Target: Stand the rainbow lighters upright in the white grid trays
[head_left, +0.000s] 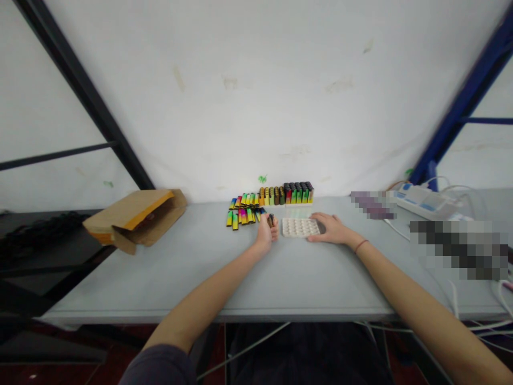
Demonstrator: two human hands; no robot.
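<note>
My left hand (266, 233) is closed around a dark lighter (271, 219), whose end pokes out above the fingers; how many are in the grip I cannot tell. A white tray (300, 228) with rows of round pockets lies flat just to its right. At the tray's right end my right hand (329, 230) grips it, thumb on the near side and fingers on the far side. Behind my left hand, loose colourful lighters (242, 216) lie in two rough rows. Upright lighters (298, 193) with dark tops stand packed in a block behind the tray, beside yellow-brown ones (272, 195).
An open cardboard box (134, 216) lies on its side at the left of the grey table (312, 278). A power strip (427, 200) and white cables sit at the right, near blurred-out items. A white wall (264, 107) rises behind the table.
</note>
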